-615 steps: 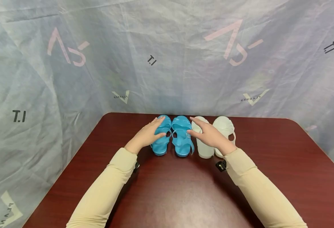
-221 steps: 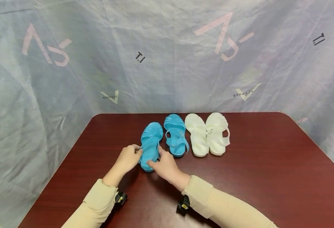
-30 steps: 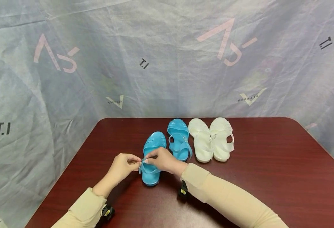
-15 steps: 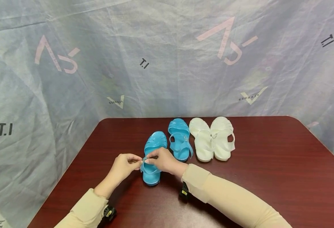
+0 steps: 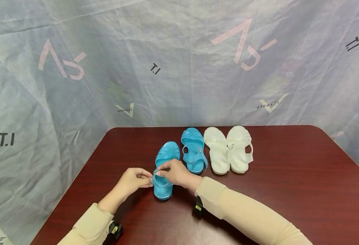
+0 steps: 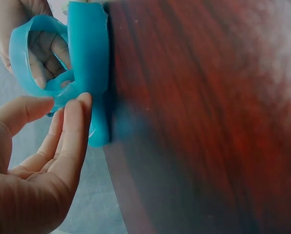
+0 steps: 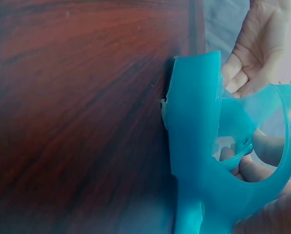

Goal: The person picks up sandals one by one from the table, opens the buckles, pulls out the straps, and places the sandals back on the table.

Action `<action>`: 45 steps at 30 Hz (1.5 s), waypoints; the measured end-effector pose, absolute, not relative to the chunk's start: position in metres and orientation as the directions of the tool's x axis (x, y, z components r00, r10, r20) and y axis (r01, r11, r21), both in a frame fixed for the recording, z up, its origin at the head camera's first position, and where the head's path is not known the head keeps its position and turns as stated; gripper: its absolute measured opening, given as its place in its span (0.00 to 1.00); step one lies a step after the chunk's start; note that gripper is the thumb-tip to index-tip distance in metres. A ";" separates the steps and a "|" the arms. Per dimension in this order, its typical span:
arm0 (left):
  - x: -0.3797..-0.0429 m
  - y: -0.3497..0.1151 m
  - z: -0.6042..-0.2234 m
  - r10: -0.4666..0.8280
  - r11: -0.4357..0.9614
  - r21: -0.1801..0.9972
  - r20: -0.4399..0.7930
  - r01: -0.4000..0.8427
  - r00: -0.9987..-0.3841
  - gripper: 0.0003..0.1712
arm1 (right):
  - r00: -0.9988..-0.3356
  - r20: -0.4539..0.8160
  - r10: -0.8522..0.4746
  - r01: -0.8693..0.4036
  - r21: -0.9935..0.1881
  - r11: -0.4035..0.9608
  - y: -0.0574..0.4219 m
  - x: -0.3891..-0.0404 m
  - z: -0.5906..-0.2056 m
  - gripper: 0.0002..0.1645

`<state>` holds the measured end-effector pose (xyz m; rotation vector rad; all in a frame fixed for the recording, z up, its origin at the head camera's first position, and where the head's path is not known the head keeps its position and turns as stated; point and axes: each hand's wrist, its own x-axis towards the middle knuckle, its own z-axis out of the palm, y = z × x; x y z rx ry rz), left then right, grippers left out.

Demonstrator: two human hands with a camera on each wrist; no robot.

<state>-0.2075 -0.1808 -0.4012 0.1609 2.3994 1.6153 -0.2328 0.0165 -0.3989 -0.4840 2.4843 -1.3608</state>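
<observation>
A blue jelly sandal (image 5: 168, 150) lies on the table, toe pointing away, left of its mate. My right hand (image 5: 177, 173) reaches across it and pinches the ankle strap by the buckle (image 5: 155, 172) on its left side. From the left, my left hand (image 5: 131, 182) has thumb and fingertips on the same strap, just below the buckle. In the left wrist view, the strap's side piece (image 6: 63, 100) runs between the left thumb and fingers. The right wrist view shows the sandal's heel (image 7: 194, 107) close up, with the right fingers partly hidden behind the looped strap.
A second blue sandal (image 5: 192, 134) with a loose strap end stands behind to the right. Beside it are two white sandals (image 5: 219, 158), side by side and touching. The dark red table (image 5: 290, 187) ends at a grey printed cloth (image 5: 191, 85) at the back.
My left fingers have shifted slightly down the strap, away from the buckle. The right hand stays at the buckle. Before that, the left blue sandal was moved forward from the row towards me.
</observation>
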 end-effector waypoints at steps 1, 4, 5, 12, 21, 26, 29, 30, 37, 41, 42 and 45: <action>-0.209 -0.181 -0.401 0.230 0.384 0.922 -0.141 -0.044 -0.963 0.13 | -0.909 -0.070 -0.411 -0.163 -0.848 0.505 0.017 -0.233 -0.399 0.14; -0.214 -0.182 -0.400 0.261 0.385 0.922 -0.157 -0.046 -0.952 0.14 | -0.908 -0.064 -0.414 -0.172 -0.844 0.507 0.017 -0.234 -0.399 0.14; -0.216 -0.183 -0.400 0.278 0.385 0.922 -0.162 -0.045 -0.947 0.14 | -0.908 -0.064 -0.413 -0.171 -0.845 0.507 0.017 -0.234 -0.399 0.14; -0.221 -0.185 -0.401 0.312 0.432 0.902 -0.130 0.019 -0.941 0.13 | -0.911 -0.068 -0.407 -0.154 -0.859 0.489 0.018 -0.235 -0.401 0.14; -0.225 -0.179 -0.396 0.276 0.498 0.864 -0.076 0.075 -0.958 0.10 | -0.916 -0.094 -0.390 -0.109 -0.878 0.467 0.020 -0.235 -0.401 0.15; -0.226 -0.180 -0.396 0.269 0.477 0.877 -0.086 0.055 -0.959 0.11 | -0.907 -0.089 -0.412 -0.114 -0.890 0.442 0.021 -0.235 -0.402 0.16; -0.227 -0.179 -0.397 0.255 0.476 0.877 -0.075 0.058 -0.964 0.11 | -0.904 -0.078 -0.420 -0.128 -0.888 0.441 0.021 -0.236 -0.402 0.16; -0.228 -0.178 -0.398 0.248 0.478 0.876 -0.068 0.061 -0.966 0.11 | -0.905 -0.076 -0.419 -0.132 -0.886 0.445 0.021 -0.237 -0.402 0.15; -0.229 -0.174 -0.400 0.189 0.466 0.884 -0.072 0.025 -0.979 0.10 | -0.903 -0.074 -0.423 -0.138 -0.882 0.450 0.021 -0.238 -0.401 0.14; -0.226 -0.174 -0.399 0.198 0.448 0.894 -0.087 0.011 -0.976 0.11 | -0.902 -0.087 -0.424 -0.129 -0.881 0.455 0.021 -0.239 -0.402 0.14; -0.225 -0.174 -0.399 0.209 0.450 0.893 -0.088 0.016 -0.974 0.12 | -0.902 -0.091 -0.423 -0.126 -0.880 0.458 0.021 -0.239 -0.401 0.14; -0.223 -0.177 -0.398 0.237 0.449 0.893 -0.104 0.014 -0.966 0.12 | -0.897 -0.087 -0.433 -0.136 -0.878 0.459 0.020 -0.240 -0.401 0.14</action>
